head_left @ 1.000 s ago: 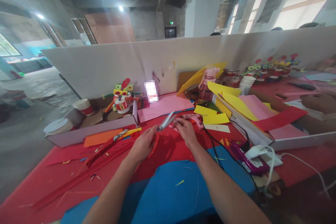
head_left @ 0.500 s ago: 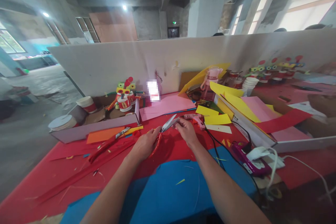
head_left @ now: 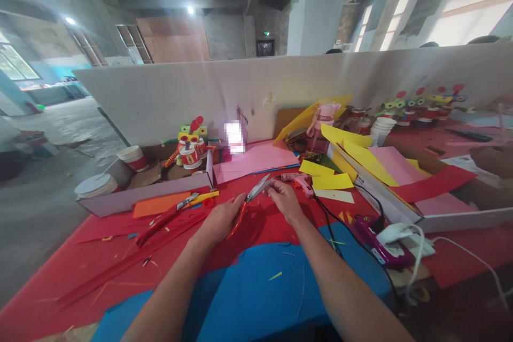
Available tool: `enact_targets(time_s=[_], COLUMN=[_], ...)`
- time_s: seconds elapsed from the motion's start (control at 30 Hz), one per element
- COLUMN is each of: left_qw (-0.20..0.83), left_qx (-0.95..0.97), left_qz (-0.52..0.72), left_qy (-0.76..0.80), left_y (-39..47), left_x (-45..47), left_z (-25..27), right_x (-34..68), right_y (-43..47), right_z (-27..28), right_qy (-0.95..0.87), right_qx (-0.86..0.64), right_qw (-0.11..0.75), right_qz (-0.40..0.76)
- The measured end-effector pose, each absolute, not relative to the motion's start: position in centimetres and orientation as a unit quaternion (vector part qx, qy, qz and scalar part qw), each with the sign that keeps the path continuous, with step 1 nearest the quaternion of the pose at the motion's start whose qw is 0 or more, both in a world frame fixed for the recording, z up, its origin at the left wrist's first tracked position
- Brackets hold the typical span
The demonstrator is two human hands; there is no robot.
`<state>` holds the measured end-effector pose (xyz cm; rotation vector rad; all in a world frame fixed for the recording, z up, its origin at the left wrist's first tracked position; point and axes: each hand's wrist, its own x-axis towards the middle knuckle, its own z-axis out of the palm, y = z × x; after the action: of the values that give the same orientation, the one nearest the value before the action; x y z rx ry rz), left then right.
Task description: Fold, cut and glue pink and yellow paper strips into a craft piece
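Over the red sheet [head_left: 260,224] near table centre, the left hand [head_left: 218,220] is wrapped round the red handles of the scissors [head_left: 249,199], blades parted and aimed toward one o'clock. The right hand [head_left: 285,200] sits at three o'clock of the blades, fingertips pinched at their tips; what they pinch I cannot tell. A pink glue gun [head_left: 297,181] lies just beyond, at one o'clock.

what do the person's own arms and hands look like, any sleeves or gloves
Both forearms come in bare from the bottom edge, with no sleeves in view. The left hand and the right hand wear no gloves. No watch, bracelet or ring shows on either wrist or on the fingers, though the picture is too soft to rule out something small. No markings or cables are on the arms.
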<state>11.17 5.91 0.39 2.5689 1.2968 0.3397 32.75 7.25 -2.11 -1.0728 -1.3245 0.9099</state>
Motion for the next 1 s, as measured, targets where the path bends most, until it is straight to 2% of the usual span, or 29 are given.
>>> enact_targets(time_s=[0.67, 1.0], left_qw=[0.114, 0.148], left_qx=[0.881, 0.872], left_qz=[0.107, 0.147], left_qy=[0.447, 0.443], left_y=[5.85, 6.08], left_x=[11.22, 11.06], left_z=[0.69, 0.35], right_x=[32.66, 32.63], right_y=[7.19, 7.30], right_z=[-2.08, -2.26], right_qy=[-0.553, -0.552], right_qx=[-0.444, -0.448], right_qw=[0.575, 0.574], right_qz=[0.408, 0.406])
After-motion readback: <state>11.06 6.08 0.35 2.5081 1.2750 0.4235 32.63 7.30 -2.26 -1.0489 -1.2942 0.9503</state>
